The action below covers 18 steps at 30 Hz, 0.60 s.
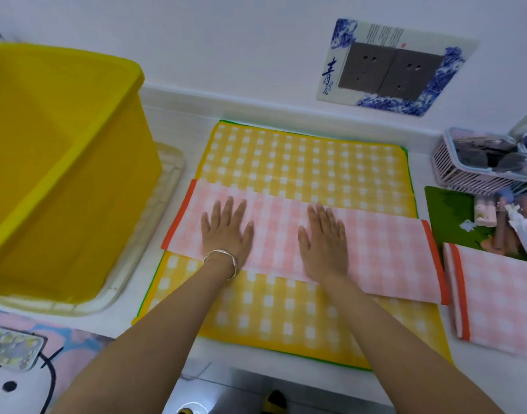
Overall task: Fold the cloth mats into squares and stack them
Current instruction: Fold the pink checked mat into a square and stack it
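A plain white wall (226, 40) rose behind the white table (423, 153), with a low ledge where they met. Two grey sockets (390, 70) sat in a blue-and-white patterned frame. Grey floor (241, 389) showed below the table's near edge. Light was soft and even.

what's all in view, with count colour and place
pink strip mat: one, pink check, orange ends, across the yellow mat
yellow mat: one, yellow check, green edge, flat on the counter
folded pink mats: count unclear, pink check, far right
tub: one, yellow, left, on a clear tray
sockets: two, grey, on the wall
basket: one, pink, right rear
left hand: one, flat on the pink strip mat
right hand: one, flat on the pink strip mat
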Tool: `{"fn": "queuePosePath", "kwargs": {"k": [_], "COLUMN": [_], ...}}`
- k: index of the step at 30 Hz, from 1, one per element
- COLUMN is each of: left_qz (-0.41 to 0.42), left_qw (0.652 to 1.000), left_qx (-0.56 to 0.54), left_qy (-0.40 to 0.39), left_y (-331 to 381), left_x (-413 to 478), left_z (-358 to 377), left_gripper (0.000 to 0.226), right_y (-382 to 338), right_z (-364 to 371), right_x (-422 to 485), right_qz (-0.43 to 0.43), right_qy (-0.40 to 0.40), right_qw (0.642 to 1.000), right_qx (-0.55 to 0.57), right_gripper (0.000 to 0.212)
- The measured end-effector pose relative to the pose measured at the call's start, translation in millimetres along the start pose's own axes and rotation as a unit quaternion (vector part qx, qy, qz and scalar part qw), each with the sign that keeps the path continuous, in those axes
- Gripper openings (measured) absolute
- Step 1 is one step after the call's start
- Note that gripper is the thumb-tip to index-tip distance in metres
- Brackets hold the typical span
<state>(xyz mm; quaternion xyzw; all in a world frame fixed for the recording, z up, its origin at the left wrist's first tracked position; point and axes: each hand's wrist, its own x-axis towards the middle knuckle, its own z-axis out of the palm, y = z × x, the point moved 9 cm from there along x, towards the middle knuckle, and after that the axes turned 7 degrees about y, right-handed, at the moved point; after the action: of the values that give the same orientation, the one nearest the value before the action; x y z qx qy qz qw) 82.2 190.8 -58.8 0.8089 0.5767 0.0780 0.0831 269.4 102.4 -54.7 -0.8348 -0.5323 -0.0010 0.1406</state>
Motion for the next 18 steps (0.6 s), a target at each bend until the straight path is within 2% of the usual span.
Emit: {"fn": "queuePosePath", "kwargs": {"k": [5,11,15,18], "left_qz": [-0.024,-0.012,0.113,0.180], "left_qw": [1.000,0.999,0.993,0.981], "left_qx": [0.001,0.050,0.013,0.003], "left_qy": [0.005,-0.017,-0.042,-0.068], "left_y": [-42.3,-43.6,7.9,47.7], "left_x": [5.9,14.9,36.4,54.8], "left_z": [-9.9,-21.0,-32.8,-32.9], "left_gripper": [0.058,0.065,0.055,0.054], "right_y": [-0.2,1.3,-4.1,-12.4], "right_z": [-0.1,-2.7,-31.2,-58.9], "right_x": [0.1,1.3,-4.1,-17.5], "right_qz": [-0.002,-0.010,-0.043,-0.092], "right_qy": [-0.008,-0.008,0.024,0.046], "right_qw": [1.000,0.999,0.981,0.971], "right_qx": [-0.002,0.048,0.188,0.216], "right_gripper": [0.058,0.052,0.048,0.034]}}
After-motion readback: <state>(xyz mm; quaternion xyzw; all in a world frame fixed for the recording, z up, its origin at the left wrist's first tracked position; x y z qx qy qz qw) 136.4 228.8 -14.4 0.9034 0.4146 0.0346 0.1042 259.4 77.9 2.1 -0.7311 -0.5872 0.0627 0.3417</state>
